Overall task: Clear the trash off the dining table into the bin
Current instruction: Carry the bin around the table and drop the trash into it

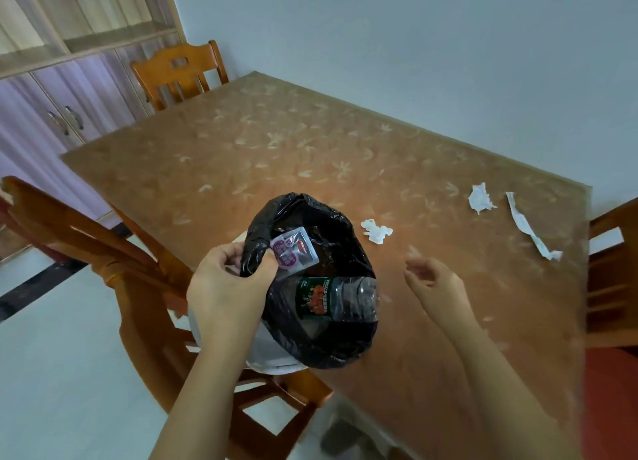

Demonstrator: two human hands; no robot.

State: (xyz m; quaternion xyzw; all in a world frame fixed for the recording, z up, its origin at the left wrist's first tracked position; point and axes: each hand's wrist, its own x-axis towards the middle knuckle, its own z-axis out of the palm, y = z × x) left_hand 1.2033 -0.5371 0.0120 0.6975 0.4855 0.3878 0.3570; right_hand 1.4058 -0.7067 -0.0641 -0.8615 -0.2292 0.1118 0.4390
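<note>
At the table's (310, 142) near edge, you hold these items:

Bin (272, 352): white, lined with a black bag (321, 349), raised at the table edge above a wooden chair (145, 287). Only a sliver of the white wall shows below the liner.

Your left hand (224, 287): closed on the bag's rim, thumb pinching the black plastic against the fingers, holding the mouth wide.

Your right hand (435, 280): empty, fingers loosely spread and slightly curled, hovering over the table just right of the bin, touching nothing.

Inside the bag: a clear bottle (345, 301) with a green and red label, lying on its side; a small clear packet (293, 252) with purple print, resting against the liner near your left thumb.

On the table, not yet binned: a crumpled tissue (376, 231) near the bin's far right side; a second tissue (480, 199) farther right; a long torn paper strip (528, 226) beside it, running toward the right edge.

Surroundings: a second chair (179, 73) at the far end; a third chair (611, 273) at the right edge; a cabinet (62, 90) with purple doors at the far left.
</note>
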